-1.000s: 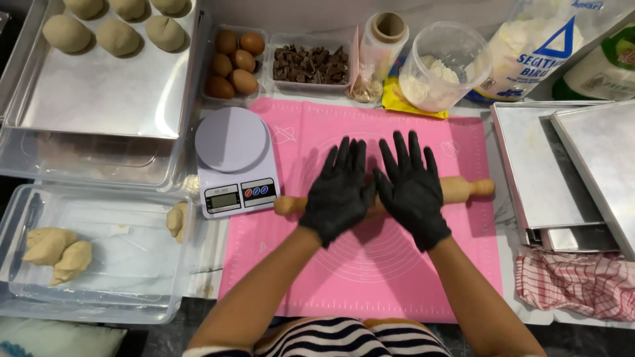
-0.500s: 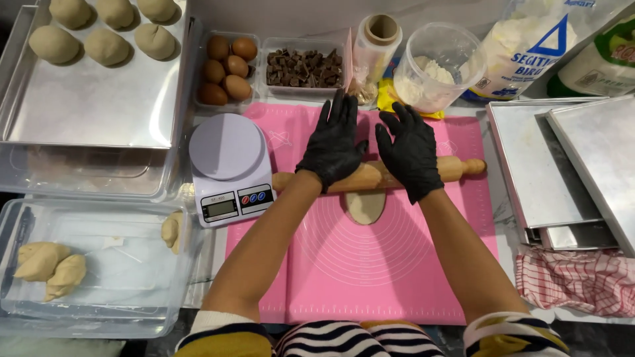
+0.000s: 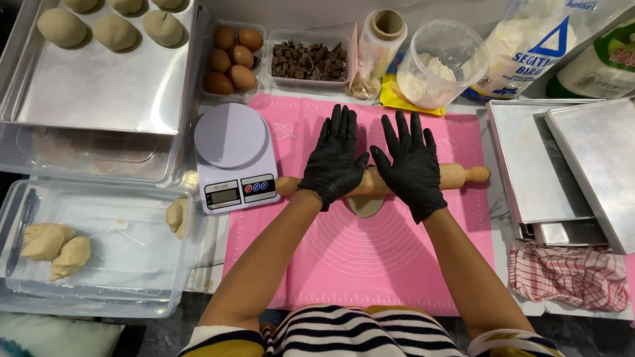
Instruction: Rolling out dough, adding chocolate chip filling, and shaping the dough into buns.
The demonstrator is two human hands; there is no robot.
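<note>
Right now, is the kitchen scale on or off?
Cannot tell. The kitchen scale has a bare platform, and its small display looks blank grey with no digits readable, but at this size that does not settle it.

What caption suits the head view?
Gloved left hand and right hand press a rolling pin over dough on a pink mat.

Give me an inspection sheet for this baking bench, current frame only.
Surface: pink silicone mat on a dark counter.
Job's things: wooden rolling pin lying over a flattened dough piece.
Clutter: kitchen scale, egg tray, chocolate chunks, flour tub, metal trays, checked cloth, dough balls.
Grippers: left hand and right hand, black-gloved, flat and open on the pin.
Cables: nothing seen.
Surroundings: clear plastic bin with dough lumps.
</note>
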